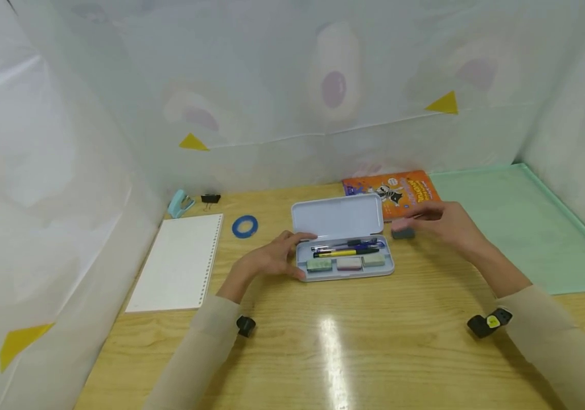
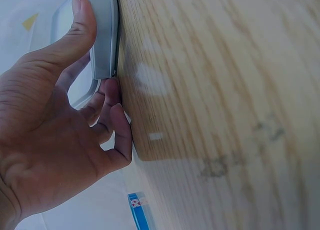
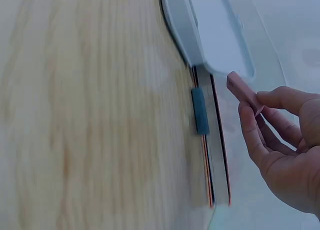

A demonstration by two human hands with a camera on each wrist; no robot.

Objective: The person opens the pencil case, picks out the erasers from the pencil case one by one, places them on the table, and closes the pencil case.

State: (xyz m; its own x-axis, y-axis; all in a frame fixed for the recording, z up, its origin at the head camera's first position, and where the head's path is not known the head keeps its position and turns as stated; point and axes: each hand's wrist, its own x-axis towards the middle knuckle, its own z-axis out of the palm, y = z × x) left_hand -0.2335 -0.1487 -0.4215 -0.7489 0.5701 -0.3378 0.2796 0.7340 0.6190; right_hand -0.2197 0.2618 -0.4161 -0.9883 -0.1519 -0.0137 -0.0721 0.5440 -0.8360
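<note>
A pale blue pencil case (image 1: pixel 337 217) lies with its lid raised at the middle of the table. Inside are several pens (image 1: pixel 346 253) and three block erasers: a green one (image 1: pixel 319 264), a pinkish one (image 1: pixel 349 263) and a pale one (image 1: pixel 373 260). My left hand (image 1: pixel 268 257) grips the case's left end, thumb at the front edge and fingers toward the hinge side. Between thumb and fingertips, my right hand (image 1: pixel 451 229) pinches a pink eraser (image 3: pixel 243 93). It is held up off the table, near a dark blue-grey eraser (image 3: pixel 199 111) right of the case.
Behind the case lies an orange book (image 1: pixel 369 185); a green glass-like board (image 1: pixel 518 228) covers the right. On the left are a white notepad (image 1: pixel 174 265), blue tape roll (image 1: pixel 244 226), light blue stapler (image 1: pixel 180 203) and black binder clip (image 1: pixel 210 199). White sheeting (image 1: pixel 251 91) surrounds the table.
</note>
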